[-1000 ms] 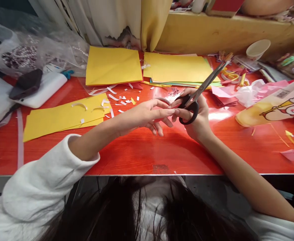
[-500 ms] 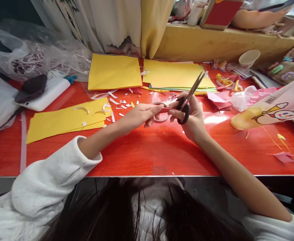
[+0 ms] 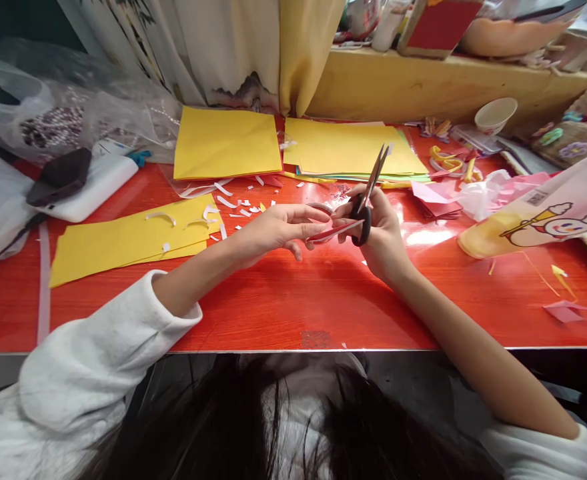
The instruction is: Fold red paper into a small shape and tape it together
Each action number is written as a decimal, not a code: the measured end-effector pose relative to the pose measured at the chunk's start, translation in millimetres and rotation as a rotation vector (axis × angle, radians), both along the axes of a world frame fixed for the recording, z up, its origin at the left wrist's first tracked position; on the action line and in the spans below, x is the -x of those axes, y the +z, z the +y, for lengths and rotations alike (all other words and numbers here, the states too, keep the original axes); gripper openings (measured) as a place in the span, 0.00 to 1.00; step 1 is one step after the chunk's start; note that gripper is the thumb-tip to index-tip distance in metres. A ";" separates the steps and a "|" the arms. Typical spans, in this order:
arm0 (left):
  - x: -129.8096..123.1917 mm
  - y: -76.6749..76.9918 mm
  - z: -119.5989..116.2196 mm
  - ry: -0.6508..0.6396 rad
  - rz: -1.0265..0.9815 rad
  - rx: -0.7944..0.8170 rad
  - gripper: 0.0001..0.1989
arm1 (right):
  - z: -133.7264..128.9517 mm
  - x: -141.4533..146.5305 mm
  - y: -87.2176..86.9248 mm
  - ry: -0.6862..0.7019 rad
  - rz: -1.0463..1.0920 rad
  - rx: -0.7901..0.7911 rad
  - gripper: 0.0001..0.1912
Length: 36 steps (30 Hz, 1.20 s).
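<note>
My left hand [image 3: 286, 227] is over the middle of the desk, its thumb and fingers closed on one end of a small folded piece of red paper [image 3: 336, 231]. The paper slants up to the right, where the fingertips of my right hand [image 3: 379, 223] touch its other end. Hooked in that same right hand is a pair of black-handled scissors [image 3: 373, 175], blades up and slightly apart. Behind my fingers, a roll of tape [image 3: 319, 208] is partly hidden.
Stacks of yellow paper [image 3: 228, 143] lie at the back of the red desk [image 3: 273, 307]. Yellow strips [image 3: 123, 243] and white paper scraps [image 3: 225, 204] are to the left. On the right are a drink cup [image 3: 533, 213], pink paper [image 3: 438, 199] and a paper cup [image 3: 495, 117].
The red paper has turned and shows more of its face. My left fingers have straightened somewhat. The scissors have tipped more upright and moved slightly left with my right hand.
</note>
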<state>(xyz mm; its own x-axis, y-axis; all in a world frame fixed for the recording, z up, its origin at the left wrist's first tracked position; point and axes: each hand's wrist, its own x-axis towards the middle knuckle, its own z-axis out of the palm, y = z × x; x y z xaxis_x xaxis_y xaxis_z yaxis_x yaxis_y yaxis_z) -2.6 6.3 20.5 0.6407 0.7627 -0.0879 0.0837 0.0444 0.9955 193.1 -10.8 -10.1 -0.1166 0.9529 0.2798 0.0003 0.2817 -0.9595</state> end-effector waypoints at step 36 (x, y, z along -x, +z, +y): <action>0.4 10.8 -5.5 0.458 0.155 -0.667 0.13 | -3.6 -5.0 2.0 -0.338 -0.860 -0.422 0.26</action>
